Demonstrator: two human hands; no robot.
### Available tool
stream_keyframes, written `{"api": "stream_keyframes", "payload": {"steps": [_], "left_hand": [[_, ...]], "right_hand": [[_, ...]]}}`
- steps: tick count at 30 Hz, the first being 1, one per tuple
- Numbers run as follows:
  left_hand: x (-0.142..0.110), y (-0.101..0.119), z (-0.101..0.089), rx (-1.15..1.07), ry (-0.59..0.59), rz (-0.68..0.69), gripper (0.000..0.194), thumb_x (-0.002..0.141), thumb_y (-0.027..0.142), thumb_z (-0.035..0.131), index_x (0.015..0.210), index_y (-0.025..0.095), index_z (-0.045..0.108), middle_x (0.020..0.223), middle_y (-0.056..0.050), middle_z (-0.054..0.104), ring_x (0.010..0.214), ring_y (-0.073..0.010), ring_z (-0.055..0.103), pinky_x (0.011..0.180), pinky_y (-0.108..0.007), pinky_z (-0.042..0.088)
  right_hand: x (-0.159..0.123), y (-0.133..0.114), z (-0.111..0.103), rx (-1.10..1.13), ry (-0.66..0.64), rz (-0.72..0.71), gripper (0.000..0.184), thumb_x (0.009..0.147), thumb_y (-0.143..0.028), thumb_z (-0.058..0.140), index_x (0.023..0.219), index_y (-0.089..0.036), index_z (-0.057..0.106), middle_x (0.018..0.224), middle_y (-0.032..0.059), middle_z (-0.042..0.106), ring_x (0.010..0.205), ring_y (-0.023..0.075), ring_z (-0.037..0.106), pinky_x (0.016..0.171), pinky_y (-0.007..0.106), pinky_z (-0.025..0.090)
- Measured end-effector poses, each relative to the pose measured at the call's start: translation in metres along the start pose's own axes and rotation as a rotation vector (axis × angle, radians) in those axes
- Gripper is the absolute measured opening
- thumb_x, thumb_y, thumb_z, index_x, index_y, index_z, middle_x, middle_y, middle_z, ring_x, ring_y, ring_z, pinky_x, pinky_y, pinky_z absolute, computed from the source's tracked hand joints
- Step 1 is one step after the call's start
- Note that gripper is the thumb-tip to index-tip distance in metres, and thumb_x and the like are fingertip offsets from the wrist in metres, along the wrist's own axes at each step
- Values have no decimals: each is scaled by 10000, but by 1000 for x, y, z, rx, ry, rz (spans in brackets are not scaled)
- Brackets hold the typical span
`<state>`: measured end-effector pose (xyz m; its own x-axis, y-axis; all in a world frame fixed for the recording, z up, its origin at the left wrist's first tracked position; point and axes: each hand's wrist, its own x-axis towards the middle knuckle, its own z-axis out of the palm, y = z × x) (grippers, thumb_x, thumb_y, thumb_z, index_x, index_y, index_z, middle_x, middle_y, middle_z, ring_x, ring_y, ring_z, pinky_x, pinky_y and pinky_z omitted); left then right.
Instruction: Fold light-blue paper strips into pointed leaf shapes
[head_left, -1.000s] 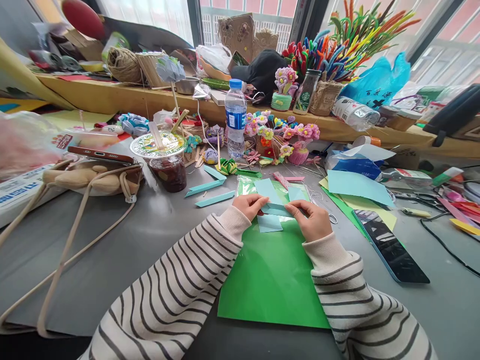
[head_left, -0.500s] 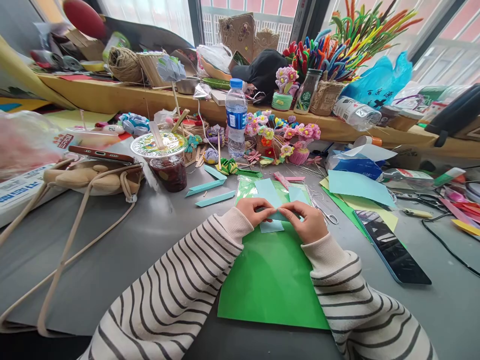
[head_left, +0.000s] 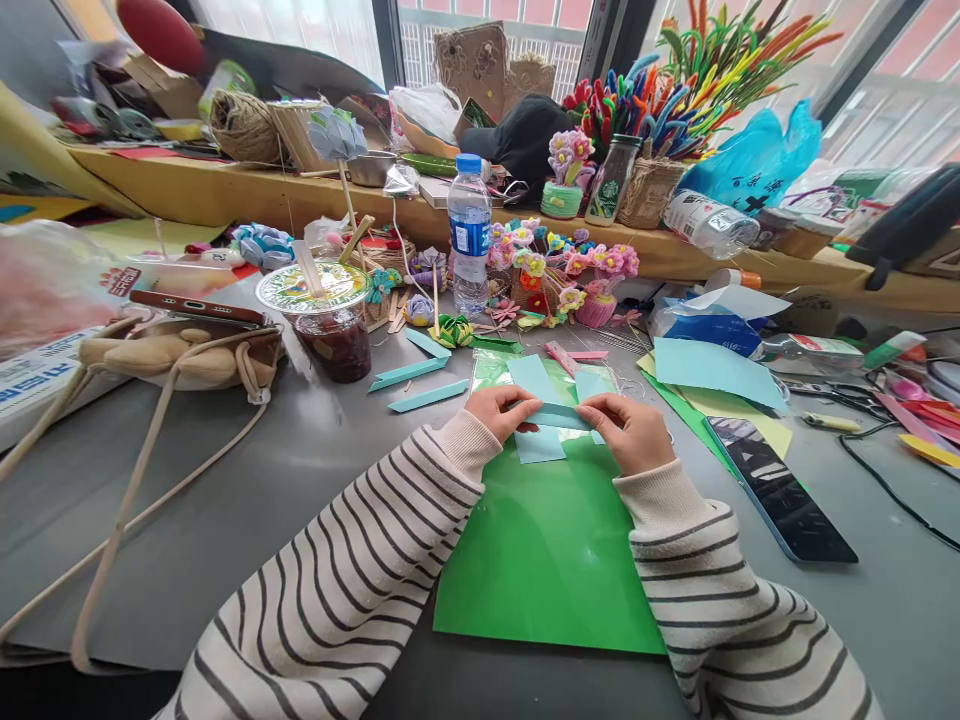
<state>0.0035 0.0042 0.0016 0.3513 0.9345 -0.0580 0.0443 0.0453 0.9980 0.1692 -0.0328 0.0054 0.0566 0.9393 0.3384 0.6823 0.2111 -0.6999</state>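
Observation:
Between my two hands stretches a folded light-blue paper strip (head_left: 559, 414). My left hand (head_left: 501, 411) pinches its left end, and my right hand (head_left: 626, 430) pinches the right end. Under the hands lies a glossy green sheet (head_left: 551, 560). Loose light-blue paper pieces rest on that sheet, one piece (head_left: 540, 446) just below the strip and another piece (head_left: 531, 376) above it. To the left on the grey table are folded blue strips (head_left: 429, 396), one of them bent at an angle.
A cup of dark drink (head_left: 330, 345) stands at left, beside a beige bag (head_left: 180, 355). A water bottle (head_left: 469, 240) is upright behind the hands. At right lie a phone (head_left: 780, 490), blue paper (head_left: 720, 372) and scissors (head_left: 847, 397). Crafted flowers (head_left: 562, 262) line the back.
My hands came close together along the strip half a second ago, then spread apart again. The strip is now visible between them. The other things have stayed in place.

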Motion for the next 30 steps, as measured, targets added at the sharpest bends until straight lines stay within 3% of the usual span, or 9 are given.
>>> {"api": "stream_keyframes", "payload": {"steps": [4,12,20,27,30], "left_hand": [[1,-1,-1,-32,78,14,168,563,240,617,606,92,551,531,12,540,470,-88,554,493,-189,475],[1,-2,-3,7,69,33,150,649,249,537,654,100,554,498,10,546,463,-100,569,482,-185,459],[1,0,-4,-27,138,11,221,566,306,610,609,98,549,477,15,532,449,-96,553,459,-186,443],[4,-2,-6,-104,164,33,279,600,383,561,608,104,545,468,2,546,447,-106,550,476,-214,449],[3,0,-5,-171,133,5,328,596,428,547,611,100,545,527,-25,579,513,-126,574,520,-238,461]], "right_hand": [[-1,0,1,12,-7,45,217,661,-352,509,621,-158,598,560,17,590,496,125,493,476,228,377],[-1,3,3,47,13,143,267,634,-399,525,630,-142,596,528,17,564,485,121,474,472,226,363],[-1,4,1,2,26,137,274,644,-407,513,586,-149,585,463,-7,516,449,107,441,453,219,332],[-1,5,5,117,100,103,251,617,-392,555,638,-150,617,664,36,545,578,126,470,486,226,356],[0,3,5,189,111,177,244,612,-383,564,639,-145,608,602,21,528,551,115,454,492,228,344]]}}
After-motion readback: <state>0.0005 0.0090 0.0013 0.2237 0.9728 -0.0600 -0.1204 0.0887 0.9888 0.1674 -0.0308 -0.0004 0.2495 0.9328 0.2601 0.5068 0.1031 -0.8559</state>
